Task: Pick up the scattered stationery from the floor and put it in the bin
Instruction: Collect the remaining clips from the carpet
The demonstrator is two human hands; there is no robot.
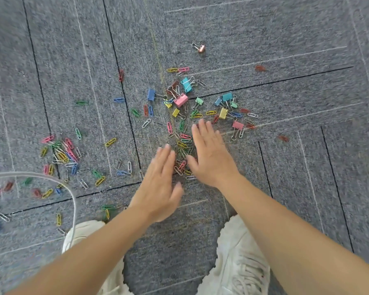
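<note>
Stationery [195,114] nearly all on floor [285,188], so barely started by the look of it; no bin in view. Paper-clip heap [182,165] sitting between left grip [160,186] and right grip [209,154]. Both grips open: fingers straight, palms down, holding nothing, flanking that heap. Looks like raking together, not lifting yet. Cannot tell if palms touching carpet. Left to do: binder clips [180,100] just beyond right grip's fingertips, one stray binder clip [201,48] far out, second cluster [62,153] well off to left, loose singles everywhere. Around: white cable [74,201] looping past left-side clips, likely snag when sweeping there; white shoes [239,262] at bottom, a few clips near left one. Thin clips flat on carpet, probably fiddly to pinch
</note>
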